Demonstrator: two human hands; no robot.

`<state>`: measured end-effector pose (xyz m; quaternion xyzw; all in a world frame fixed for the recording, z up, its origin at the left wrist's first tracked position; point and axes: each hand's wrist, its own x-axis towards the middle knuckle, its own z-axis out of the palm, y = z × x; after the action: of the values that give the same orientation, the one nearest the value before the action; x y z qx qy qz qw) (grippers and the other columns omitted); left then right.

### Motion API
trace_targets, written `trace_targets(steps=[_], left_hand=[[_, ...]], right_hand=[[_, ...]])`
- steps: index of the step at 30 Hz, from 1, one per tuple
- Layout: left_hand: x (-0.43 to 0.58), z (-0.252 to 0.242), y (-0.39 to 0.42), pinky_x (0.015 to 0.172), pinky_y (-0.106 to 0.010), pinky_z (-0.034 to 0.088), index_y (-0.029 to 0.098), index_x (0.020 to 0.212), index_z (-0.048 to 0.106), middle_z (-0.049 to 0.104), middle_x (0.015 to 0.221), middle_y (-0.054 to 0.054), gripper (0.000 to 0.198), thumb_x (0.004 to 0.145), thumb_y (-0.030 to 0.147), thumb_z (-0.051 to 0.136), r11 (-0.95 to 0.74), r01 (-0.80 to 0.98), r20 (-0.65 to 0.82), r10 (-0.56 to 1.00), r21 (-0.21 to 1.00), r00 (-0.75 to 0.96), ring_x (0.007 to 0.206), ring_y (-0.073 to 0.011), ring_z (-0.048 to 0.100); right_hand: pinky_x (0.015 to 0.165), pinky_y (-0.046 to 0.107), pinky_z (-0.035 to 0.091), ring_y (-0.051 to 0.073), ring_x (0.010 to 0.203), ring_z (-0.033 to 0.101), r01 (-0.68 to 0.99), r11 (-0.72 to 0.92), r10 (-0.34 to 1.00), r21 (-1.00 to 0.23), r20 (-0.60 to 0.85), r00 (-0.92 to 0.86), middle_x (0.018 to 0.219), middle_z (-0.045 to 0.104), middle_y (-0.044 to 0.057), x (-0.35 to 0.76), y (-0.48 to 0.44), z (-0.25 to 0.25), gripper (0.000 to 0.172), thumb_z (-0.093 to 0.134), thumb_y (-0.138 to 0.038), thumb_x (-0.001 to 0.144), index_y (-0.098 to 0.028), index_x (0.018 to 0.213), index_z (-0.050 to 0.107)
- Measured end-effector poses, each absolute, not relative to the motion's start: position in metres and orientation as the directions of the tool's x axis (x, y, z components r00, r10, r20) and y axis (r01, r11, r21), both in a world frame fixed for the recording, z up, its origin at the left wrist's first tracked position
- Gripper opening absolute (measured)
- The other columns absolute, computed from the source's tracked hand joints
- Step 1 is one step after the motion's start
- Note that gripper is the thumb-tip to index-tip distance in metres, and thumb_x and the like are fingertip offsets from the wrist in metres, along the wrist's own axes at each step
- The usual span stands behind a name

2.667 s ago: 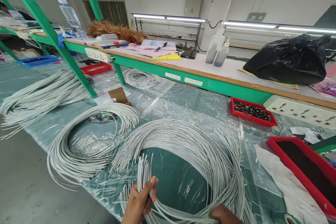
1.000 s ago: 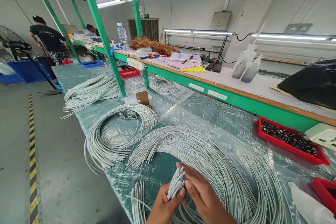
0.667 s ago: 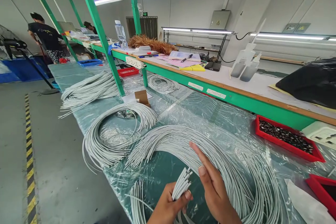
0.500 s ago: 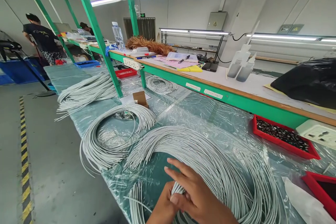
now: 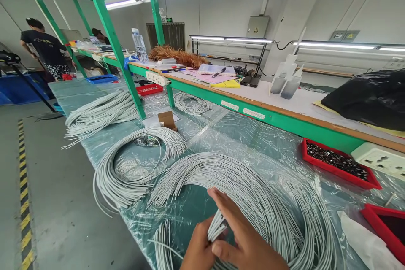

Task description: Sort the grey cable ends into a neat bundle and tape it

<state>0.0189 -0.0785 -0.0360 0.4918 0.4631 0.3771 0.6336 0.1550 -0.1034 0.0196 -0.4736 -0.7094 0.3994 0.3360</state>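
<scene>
My left hand (image 5: pixel 198 247) is closed around a bundle of white wires (image 5: pixel 216 227), whose cut ends point upward at the bench's near edge. Close against the bundle's right side is my right hand (image 5: pixel 245 232), its fingers stretched out and its thumb apart from them. Whether its palm touches the wires I cannot tell. Behind both hands, a large arc of white wires (image 5: pixel 228 173) lies on the plastic-covered bench (image 5: pixel 249 135). A shorter group of wire ends (image 5: pixel 163 240) rests to the left of my hands.
More wire coils (image 5: pixel 122 168) lie to the left. At the right stand a red tray (image 5: pixel 337 162) of small dark parts and another red tray (image 5: pixel 382 223), with a white sheet (image 5: pixel 363 240) beside it. A green-edged shelf (image 5: pixel 209 93) crosses behind. A person (image 5: pixel 44 48) stands far left.
My right hand's fingers have come together and tilted more upright, and its thumb has moved off the wire ends. More of the bundle's tips now shows. The view has shifted slightly.
</scene>
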Motion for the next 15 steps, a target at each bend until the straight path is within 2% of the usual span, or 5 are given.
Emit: trace_targets(steps=[4, 6, 9, 12, 15], left_hand=[[0.012, -0.017, -0.075, 0.06, -0.028, 0.041, 0.017, 0.069, 0.064, 0.058, 0.063, 0.0, 0.024, 0.061, 0.039, 0.069, 0.278, -0.004, -0.261, 0.907, 0.961, 0.33, 0.06, -0.0175, 0.052], [0.009, -0.007, -0.071, 0.055, -0.026, 0.039, 0.017, 0.069, 0.062, 0.055, 0.06, 0.002, 0.027, 0.062, 0.041, 0.07, 0.375, -0.059, -0.317, 0.848, 0.925, 0.424, 0.052, -0.0131, 0.048], [0.007, 0.002, -0.065, 0.057, -0.025, 0.04, 0.017, 0.087, 0.066, 0.053, 0.056, 0.004, 0.036, 0.062, 0.042, 0.071, 0.479, -0.191, -0.364, 0.825, 0.857, 0.432, 0.053, -0.0119, 0.049], [0.008, 0.003, -0.061, 0.056, -0.025, 0.041, 0.02, 0.105, 0.062, 0.056, 0.059, 0.003, 0.043, 0.067, 0.039, 0.068, 0.509, -0.249, -0.352, 0.804, 0.824, 0.479, 0.057, -0.0125, 0.051], [0.01, -0.001, -0.06, 0.056, -0.025, 0.043, 0.019, 0.103, 0.063, 0.064, 0.074, -0.001, 0.04, 0.067, 0.036, 0.069, 0.49, -0.24, -0.337, 0.81, 0.838, 0.48, 0.065, -0.0143, 0.055]], right_hand=[[0.108, 0.044, 0.016, 0.024, 0.135, 0.014, 0.295, 0.107, 0.972, -0.95, 0.038, -0.231, 0.149, 0.015, 0.002, 0.166, -0.106, 0.004, 0.088, 0.061, -0.051, 0.072, -0.033, 0.141, 0.009], [0.104, 0.044, 0.025, 0.027, 0.129, 0.031, 0.289, 0.04, 0.967, -0.956, -0.036, -0.252, 0.142, 0.033, 0.008, 0.167, -0.11, -0.019, 0.087, 0.067, -0.051, 0.065, -0.028, 0.138, 0.026], [0.091, 0.044, 0.041, 0.03, 0.107, 0.054, 0.33, -0.079, 0.955, -0.941, -0.167, -0.245, 0.116, 0.06, 0.011, 0.156, -0.12, -0.062, 0.061, 0.061, -0.058, 0.066, -0.02, 0.113, 0.059], [0.079, 0.039, 0.047, 0.026, 0.087, 0.062, 0.363, -0.042, 0.995, -0.931, -0.072, -0.07, 0.092, 0.068, 0.01, 0.137, -0.126, -0.093, 0.052, 0.042, -0.06, 0.079, -0.018, 0.097, 0.067], [0.07, 0.033, 0.049, 0.022, 0.074, 0.062, 0.279, 0.029, 1.0, -0.96, 0.025, -0.016, 0.079, 0.068, 0.008, 0.121, -0.126, -0.099, 0.054, 0.032, -0.059, 0.084, -0.018, 0.094, 0.066]])
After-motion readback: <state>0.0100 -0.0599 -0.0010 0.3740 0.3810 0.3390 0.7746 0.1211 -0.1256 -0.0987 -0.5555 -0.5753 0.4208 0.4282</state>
